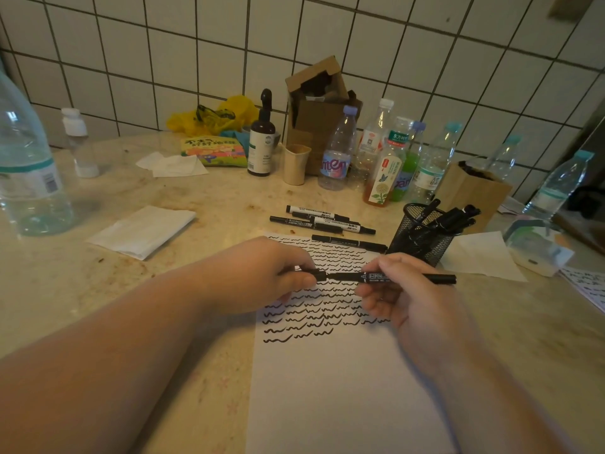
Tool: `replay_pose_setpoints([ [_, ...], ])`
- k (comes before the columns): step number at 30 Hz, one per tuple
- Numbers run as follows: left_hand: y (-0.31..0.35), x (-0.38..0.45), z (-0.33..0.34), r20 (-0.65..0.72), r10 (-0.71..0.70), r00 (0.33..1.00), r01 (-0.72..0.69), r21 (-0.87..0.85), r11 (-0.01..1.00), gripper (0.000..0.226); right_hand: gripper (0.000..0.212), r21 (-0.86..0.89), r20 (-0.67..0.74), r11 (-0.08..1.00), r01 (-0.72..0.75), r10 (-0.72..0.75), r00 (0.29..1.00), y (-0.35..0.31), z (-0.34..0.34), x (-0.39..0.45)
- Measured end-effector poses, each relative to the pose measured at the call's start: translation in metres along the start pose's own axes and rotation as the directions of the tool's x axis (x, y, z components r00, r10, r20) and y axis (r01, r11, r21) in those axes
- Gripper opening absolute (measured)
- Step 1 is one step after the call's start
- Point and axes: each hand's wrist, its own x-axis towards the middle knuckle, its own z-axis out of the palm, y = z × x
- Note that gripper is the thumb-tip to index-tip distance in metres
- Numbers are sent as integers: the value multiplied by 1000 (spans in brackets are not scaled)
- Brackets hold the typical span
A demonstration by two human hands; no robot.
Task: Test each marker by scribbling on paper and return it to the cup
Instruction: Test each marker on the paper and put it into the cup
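A black marker [389,277] lies level above the white paper [334,388], which carries several rows of black scribbles. My right hand [415,299] grips the marker's barrel. My left hand [271,276] pinches the marker's cap [316,275] at its left end, and a thin gap shows between cap and barrel. A black mesh cup [420,239] stands just behind my right hand with several markers in it. Several more markers [324,221] lie loose on the counter beyond the paper's top edge.
A folded napkin [144,231] lies at left. A big water bottle [29,165] stands far left. Several bottles [386,158], a beige cup [295,163] and a cardboard box [319,103] line the tiled wall. More tissue [481,257] lies right of the mesh cup.
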Motion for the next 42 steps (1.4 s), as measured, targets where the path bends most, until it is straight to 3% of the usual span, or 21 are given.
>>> replay_pose_setpoints([
  [8, 7, -1, -1, 17, 10, 1000, -9, -66, 998, 18, 10, -72, 94, 997, 11, -4, 996, 6, 1, 2],
  [15, 9, -5, -7, 121, 28, 992, -15, -107, 994, 19, 19, -69, 180, 997, 25, -12, 984, 6, 2, -1],
  [21, 2, -12, -16, 226, 139, 964, -45, -380, 924, 25, 14, -80, 252, 994, 80, -57, 966, 1, -2, -2],
  [24, 7, -5, -9, 116, 62, 991, -8, -417, 909, 15, 12, -196, 264, 968, 155, -100, 959, -9, -3, 2],
  [26, 9, 2, -4, -15, -17, 1000, 10, -359, 933, 13, 15, -279, 201, 938, 207, -153, 967, -19, -4, 4],
  [28, 9, 4, -2, -95, -50, 994, 25, -252, 968, 20, 14, -295, 21, 925, 239, -244, 970, -29, -8, 8],
  [30, 5, 2, -1, -103, -67, 992, 49, -165, 985, 19, 11, -308, -183, 920, 243, -307, 934, -41, -17, 14],
  [32, 3, 1, 1, -64, -57, 996, 51, -94, 994, 18, 15, -286, -290, 936, 206, -290, 912, -49, -29, 23],
  [35, 2, 2, 5, -28, -23, 999, 22, -23, 999, 19, 18, -299, -337, 948, 114, -216, 916, -54, -40, 42],
  [39, 1, 2, 5, -49, -32, 998, 31, -20, 999, 20, 16, -475, -378, 880, -15, -189, 906, -54, -48, 65],
  [42, 0, 3, 5, -59, -33, 998, 32, -18, 999, 20, 34, -548, -404, 836, -41, -221, 888, -58, -48, 73],
])
